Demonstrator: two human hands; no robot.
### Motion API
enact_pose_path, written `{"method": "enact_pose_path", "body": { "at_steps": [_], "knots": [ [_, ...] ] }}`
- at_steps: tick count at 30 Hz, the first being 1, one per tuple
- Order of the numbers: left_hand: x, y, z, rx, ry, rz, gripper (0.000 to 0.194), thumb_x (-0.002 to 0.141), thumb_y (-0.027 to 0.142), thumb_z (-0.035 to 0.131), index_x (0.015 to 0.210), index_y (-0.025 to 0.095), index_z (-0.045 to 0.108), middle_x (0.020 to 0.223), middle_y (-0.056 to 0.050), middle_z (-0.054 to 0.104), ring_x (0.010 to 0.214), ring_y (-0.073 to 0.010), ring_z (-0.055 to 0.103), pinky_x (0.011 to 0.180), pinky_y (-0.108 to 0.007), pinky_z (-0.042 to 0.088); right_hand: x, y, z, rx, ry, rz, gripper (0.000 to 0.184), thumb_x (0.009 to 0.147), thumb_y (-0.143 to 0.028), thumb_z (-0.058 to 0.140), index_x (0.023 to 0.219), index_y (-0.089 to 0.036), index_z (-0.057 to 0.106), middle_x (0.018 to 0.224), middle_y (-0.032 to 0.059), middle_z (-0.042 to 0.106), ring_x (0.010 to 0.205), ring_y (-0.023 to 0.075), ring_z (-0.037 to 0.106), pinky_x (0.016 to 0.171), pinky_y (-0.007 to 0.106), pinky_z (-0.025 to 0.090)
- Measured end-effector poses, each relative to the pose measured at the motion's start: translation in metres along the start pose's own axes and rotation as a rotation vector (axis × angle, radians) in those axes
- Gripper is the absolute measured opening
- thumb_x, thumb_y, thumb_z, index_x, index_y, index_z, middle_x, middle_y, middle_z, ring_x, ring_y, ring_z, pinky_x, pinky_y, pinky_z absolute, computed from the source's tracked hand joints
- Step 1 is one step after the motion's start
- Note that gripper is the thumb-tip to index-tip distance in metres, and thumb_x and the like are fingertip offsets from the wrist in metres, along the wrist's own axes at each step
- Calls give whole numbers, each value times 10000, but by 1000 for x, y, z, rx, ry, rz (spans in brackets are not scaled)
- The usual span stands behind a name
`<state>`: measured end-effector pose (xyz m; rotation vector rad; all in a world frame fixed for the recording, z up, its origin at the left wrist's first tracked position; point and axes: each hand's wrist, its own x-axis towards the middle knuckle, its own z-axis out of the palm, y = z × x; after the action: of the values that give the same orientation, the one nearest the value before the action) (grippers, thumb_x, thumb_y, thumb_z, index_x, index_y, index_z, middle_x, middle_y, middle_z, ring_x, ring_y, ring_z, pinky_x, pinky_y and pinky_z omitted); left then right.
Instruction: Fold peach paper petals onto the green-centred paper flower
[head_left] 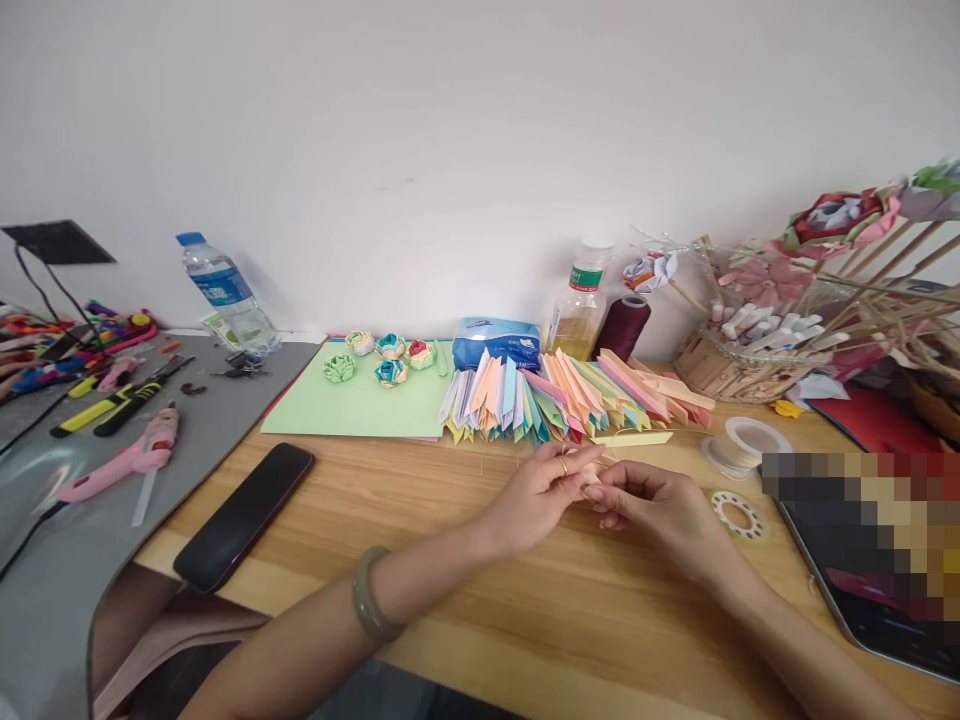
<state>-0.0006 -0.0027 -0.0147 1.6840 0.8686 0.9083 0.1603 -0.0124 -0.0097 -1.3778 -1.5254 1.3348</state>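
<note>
Above the wooden table [420, 490], my left hand [541, 495] and my right hand [660, 510] meet fingertip to fingertip. Pinched between them is a small pale piece of paper [592, 474], mostly hidden by the fingers, so its shape is unclear. Both hands are closed on it. Just behind them runs a row of folded paper strips [547, 395] in peach, lilac, yellow, green and teal. A thin thread [499, 458] seems to lie on the wood left of my left hand. To the right of my right hand lies a white ring with holes [739, 515].
Folded paper flowers [391, 373] rest on green paper [352, 408]. A phone [244, 515] and pink glue gun [127, 465] lie left. A bottle [229, 295], oil-coloured bottle [581, 300] and maroon thread spool [624, 325] stand behind. A clear spool [746, 447], basket [739, 370] and tablet [847, 560] are right.
</note>
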Motion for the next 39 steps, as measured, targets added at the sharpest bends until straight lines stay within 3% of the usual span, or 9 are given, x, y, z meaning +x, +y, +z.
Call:
{"method": "enact_pose_path", "body": {
  "at_steps": [9, 17, 27, 31, 34, 39],
  "knots": [
    [1, 2, -3, -12, 32, -37, 358, 829, 239, 430, 1178, 195, 494, 1141, -90, 479, 1129, -152, 415, 1016, -320, 267, -2, -12, 0, 67, -15, 14, 379, 617, -510, 645, 716, -145, 639, 689, 42, 627, 560, 130, 548, 530, 240, 460],
    [0, 4, -1, 11, 8, -27, 366, 827, 243, 434, 1178, 161, 494, 1167, -106, 482, 1136, -154, 414, 1012, -305, 277, 1, -5, -1, 38, -7, 54, 380, 578, -516, 673, 646, -147, 614, 579, 3, 581, 502, 111, 529, 501, 224, 435],
    [1, 4, -2, -5, 28, -46, 344, 823, 261, 443, 1157, 218, 515, 1185, -81, 492, 1145, -169, 408, 1018, -356, 271, -1, -11, -3, 41, -65, 40, 424, 579, -561, 642, 696, -153, 625, 624, 18, 603, 557, 132, 545, 541, 241, 447],
    [1, 3, -1, 6, -17, 4, 344, 817, 256, 454, 1152, 221, 523, 1183, -72, 498, 1131, -169, 422, 1010, -340, 284, 0, -11, -2, 4, -31, 71, 410, 539, -548, 677, 619, -150, 614, 546, 3, 580, 495, 122, 530, 496, 236, 431],
    [1, 1, -1, -3, -24, 12, 341, 808, 266, 470, 1138, 217, 538, 1170, -65, 519, 1135, -179, 416, 1011, -338, 282, 1, -11, -1, -12, -27, 59, 408, 591, -556, 639, 590, -148, 613, 515, 10, 578, 466, 121, 524, 477, 239, 423],
    [-1, 1, -2, -250, -68, -147, 442, 828, 376, 399, 1238, 214, 430, 1247, -83, 468, 1059, -213, 485, 822, -337, 455, -4, -16, -8, -59, 176, -54, 426, 739, -558, 488, 596, -172, 599, 518, 15, 566, 454, 122, 500, 455, 244, 402]
  ]
}}
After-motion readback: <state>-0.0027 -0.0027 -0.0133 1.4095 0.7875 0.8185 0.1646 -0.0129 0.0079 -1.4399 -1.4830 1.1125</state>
